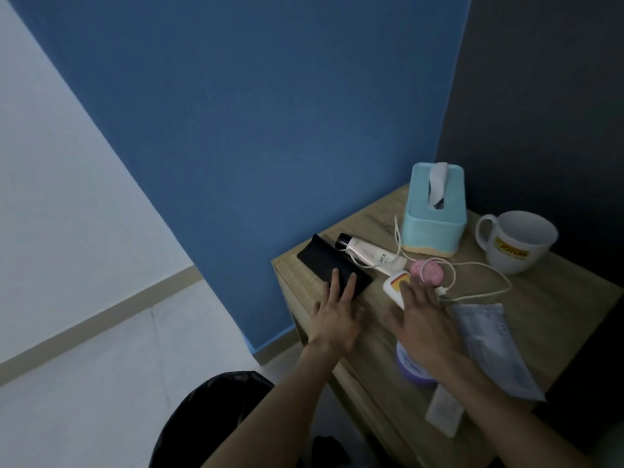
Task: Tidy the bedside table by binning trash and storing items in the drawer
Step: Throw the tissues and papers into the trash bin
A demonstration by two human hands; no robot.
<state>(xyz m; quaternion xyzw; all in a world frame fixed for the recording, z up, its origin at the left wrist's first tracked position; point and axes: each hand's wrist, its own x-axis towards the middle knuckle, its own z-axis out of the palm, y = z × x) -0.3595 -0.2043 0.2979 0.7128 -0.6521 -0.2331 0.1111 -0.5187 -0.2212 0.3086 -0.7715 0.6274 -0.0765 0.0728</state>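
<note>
Black pouch (332,266) flat on the far-left corner of the surface (557,298), near end just under the left hand's fingertips (334,276). White tube (369,253) lying beside it to the right, touching or nearly so. Further right a pink disc (429,270) and a white bottle (396,285), partly hidden by the right hand (422,319). White cable (472,278) looping between tube, disc and mug (516,241). Tissue box (434,216) at the far edge. Face mask (489,342) in its wrapper on the near right, a purple tub (410,369) and a white sachet (444,417) under the right forearm. Black bin bag (216,410) on the floor at near left.

Left hand (334,319) spread flat, grip open, holding nothing. Right hand likewise splayed and blurred, grip open, nothing held, hovering over the bottle.

Probably at the very start: nothing binned, nothing stowed, drawer not visibly open. Step in hand looks like choosing a first item. Best done by sorting first: sachet and perhaps mask as likely trash for the bag, pouch, tube, bottle and disc for the drawer. Worth freeing the cable before lifting the tube or disc, since a snagged loop could drag the mug. Pouch thin and flat, so slide to the edge and pinch.
</note>
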